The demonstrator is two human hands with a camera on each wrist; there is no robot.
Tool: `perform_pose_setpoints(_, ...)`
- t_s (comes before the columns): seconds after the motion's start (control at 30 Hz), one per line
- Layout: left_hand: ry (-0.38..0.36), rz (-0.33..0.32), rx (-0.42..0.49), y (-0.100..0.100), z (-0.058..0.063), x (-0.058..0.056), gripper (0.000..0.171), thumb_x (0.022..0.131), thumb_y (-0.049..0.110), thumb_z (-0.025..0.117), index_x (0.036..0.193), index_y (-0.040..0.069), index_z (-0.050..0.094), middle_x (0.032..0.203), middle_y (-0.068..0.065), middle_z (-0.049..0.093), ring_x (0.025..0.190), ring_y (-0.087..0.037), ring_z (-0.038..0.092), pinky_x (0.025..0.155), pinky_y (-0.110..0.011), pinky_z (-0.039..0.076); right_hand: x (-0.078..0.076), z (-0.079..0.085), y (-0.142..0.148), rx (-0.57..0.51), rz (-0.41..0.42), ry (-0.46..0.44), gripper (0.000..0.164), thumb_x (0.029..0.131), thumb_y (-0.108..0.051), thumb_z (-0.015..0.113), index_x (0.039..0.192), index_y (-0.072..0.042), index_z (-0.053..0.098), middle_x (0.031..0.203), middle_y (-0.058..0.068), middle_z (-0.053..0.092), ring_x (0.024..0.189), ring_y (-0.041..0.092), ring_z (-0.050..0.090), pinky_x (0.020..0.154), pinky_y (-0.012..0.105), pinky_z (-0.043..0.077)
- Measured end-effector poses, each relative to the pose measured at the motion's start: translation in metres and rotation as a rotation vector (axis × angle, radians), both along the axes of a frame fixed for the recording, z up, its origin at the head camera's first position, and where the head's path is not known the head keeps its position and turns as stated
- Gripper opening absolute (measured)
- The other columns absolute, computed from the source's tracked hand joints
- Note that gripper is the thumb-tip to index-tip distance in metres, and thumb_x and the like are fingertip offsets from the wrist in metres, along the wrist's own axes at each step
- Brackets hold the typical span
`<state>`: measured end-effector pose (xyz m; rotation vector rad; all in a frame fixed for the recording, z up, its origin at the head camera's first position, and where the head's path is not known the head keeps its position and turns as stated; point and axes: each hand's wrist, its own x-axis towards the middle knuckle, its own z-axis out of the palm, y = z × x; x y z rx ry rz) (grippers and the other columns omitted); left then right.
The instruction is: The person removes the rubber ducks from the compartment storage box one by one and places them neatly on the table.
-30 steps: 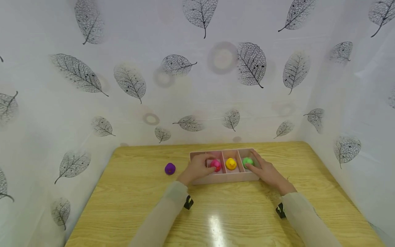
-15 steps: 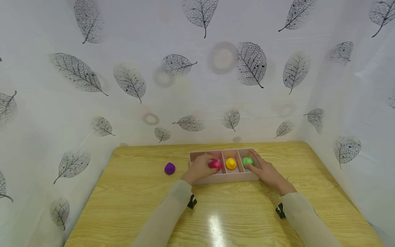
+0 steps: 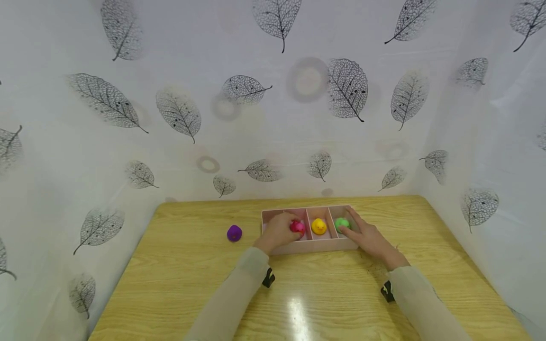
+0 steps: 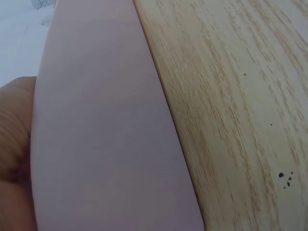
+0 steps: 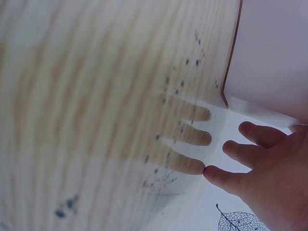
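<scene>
A pale pink divided box [image 3: 315, 245] stands on the table, its compartments in a row. My left hand [image 3: 279, 232] reaches over its left part, with fingers and thumb round a pink toy duck [image 3: 297, 228] beside a divider. In the left wrist view the box's outer wall [image 4: 106, 125] hides most of that hand. A yellow toy duck [image 3: 319, 226] sits in the compartment to the right, and a green one [image 3: 342, 224] lies in the end compartment. My right hand [image 3: 368, 237] rests at the box's right end, thumb by the green duck. Its other fingers [image 5: 245, 154] spread outside the box.
A purple toy duck [image 3: 234, 233] lies on the wooden table [image 3: 192, 279] left of the box. A white curtain [image 3: 273, 128] with leaf prints surrounds the table's back and sides. Dark specks mark the tabletop near the right hand.
My left hand has shifted slightly right, and its fingers have come farther round the pink duck. The right hand, the box and the other ducks look still.
</scene>
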<state>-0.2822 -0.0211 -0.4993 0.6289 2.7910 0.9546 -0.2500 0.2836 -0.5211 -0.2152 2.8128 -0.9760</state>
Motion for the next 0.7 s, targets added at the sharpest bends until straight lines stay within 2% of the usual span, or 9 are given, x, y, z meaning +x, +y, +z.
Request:
perform_pose_setpoints(0.17, -0.030, 0.026, -0.036, 0.0025, 0.0017, 0.0008, 0.042, 0.090, 0.020, 0.085, 0.127, 0.007, 0.072, 0.123, -0.009, 0.074, 0.107, -0.023, 0.068, 0.102, -0.038, 0.059, 0.0000, -0.0003, -0.0007, -0.002, 0.001, -0.001, 0.088, 0.106, -0.063, 0.047, 0.171, -0.021, 0.004, 0.168, 0.035, 0.025, 0.144, 0.064, 0.036, 0.114, 0.078, 0.034)
perform_pose_setpoints(0.7, -0.006, 0.026, -0.093, 0.0028, -0.0031, -0.0024, 0.031, 0.089, 0.023, 0.085, 0.114, 0.010, 0.073, 0.107, -0.002, 0.074, 0.090, -0.015, 0.063, 0.088, -0.030, 0.059, -0.0001, 0.0015, -0.0024, 0.016, -0.007, -0.011, 0.089, 0.106, -0.063, 0.048, 0.171, -0.020, 0.006, 0.165, 0.037, 0.028, 0.143, 0.064, 0.039, 0.114, 0.077, 0.036)
